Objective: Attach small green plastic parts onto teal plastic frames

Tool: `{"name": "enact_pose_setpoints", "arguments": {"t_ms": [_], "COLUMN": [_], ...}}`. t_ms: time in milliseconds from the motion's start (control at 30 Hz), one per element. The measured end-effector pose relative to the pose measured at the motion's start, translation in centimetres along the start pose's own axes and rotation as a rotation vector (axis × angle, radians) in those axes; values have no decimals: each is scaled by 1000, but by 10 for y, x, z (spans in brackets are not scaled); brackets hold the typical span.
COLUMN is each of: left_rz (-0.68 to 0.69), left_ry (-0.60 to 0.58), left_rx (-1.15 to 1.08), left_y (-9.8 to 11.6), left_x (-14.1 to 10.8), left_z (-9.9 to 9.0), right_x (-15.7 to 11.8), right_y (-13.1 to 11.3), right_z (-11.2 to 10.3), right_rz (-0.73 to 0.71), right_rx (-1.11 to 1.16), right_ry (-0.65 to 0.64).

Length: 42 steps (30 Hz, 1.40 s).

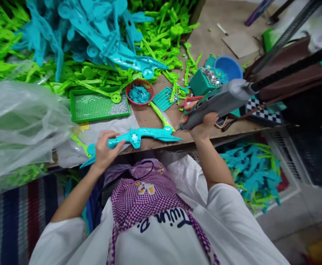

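My left hand (pixel 107 147) is closed around the left part of a long turquoise plastic part (pixel 144 134), which lies along the table's front edge. Lime-green arms (pixel 161 115) stick out from the part near both of its ends. In my right hand (pixel 205 123) is a grey electric screwdriver (pixel 218 101), gripped round its body with a black cord running off to the upper right. Its tip points left and sits just right of the turquoise part's right end; I cannot tell whether they touch.
Behind my hands stand a green tray (pixel 100 105) of small metal pieces, a red basket (pixel 140 92) of turquoise pieces and a blue bowl (pixel 228 68). Turquoise parts (pixel 94 33) and lime-green ones (pixel 163 36) heap up at the back. A plastic bag (pixel 25 125) lies left; a crate (pixel 285 154) stands lower right.
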<state>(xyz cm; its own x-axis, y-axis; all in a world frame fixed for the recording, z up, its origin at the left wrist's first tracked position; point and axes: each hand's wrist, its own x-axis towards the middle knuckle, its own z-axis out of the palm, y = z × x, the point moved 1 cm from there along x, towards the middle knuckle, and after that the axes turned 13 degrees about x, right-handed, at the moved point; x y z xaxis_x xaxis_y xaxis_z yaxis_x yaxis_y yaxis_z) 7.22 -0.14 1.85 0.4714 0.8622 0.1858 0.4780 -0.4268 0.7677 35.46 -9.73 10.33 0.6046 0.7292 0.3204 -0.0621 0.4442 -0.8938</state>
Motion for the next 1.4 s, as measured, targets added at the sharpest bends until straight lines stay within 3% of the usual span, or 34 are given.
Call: {"name": "enact_pose_setpoints", "arguments": {"t_ms": [33, 133, 167, 267, 367, 500, 600, 1133, 1400], "left_rz": [-66, -376, -536, -912, -1118, -1211, -1204, -1087, -1155], "left_ry": [-108, -712, -761, -620, -426, -272, -223, -238, -203], "left_rx": [-149, -667, -809, -1061, -1170, -1230, -1215, -1138, -1164], "left_y": [21, 88, 106, 139, 150, 153, 154, 145, 145], "left_x": [-10, -37, -41, -37, -25, -19, -20, -27, -26], "left_z": [19, 102, 130, 196, 226, 235, 238, 247, 251], "right_x": [-3, -7, -8, -10, -14, -17, -18, -27, -28], "right_y": [-1, 5, 7, 14, 18, 22, 25, 52, 58], "right_z": [-4, -10, -11, -20, -30, -37, -36, -45, -49], "right_rz": [14, 49, 52, 50, 58, 110, 117, 90, 114], "right_rx": [-8, -40, -51, -44, -6, -8, 0, -53, -78], "right_ry": [-11, -34, -31, -15, -21, -11, -12, -32, -35]}}
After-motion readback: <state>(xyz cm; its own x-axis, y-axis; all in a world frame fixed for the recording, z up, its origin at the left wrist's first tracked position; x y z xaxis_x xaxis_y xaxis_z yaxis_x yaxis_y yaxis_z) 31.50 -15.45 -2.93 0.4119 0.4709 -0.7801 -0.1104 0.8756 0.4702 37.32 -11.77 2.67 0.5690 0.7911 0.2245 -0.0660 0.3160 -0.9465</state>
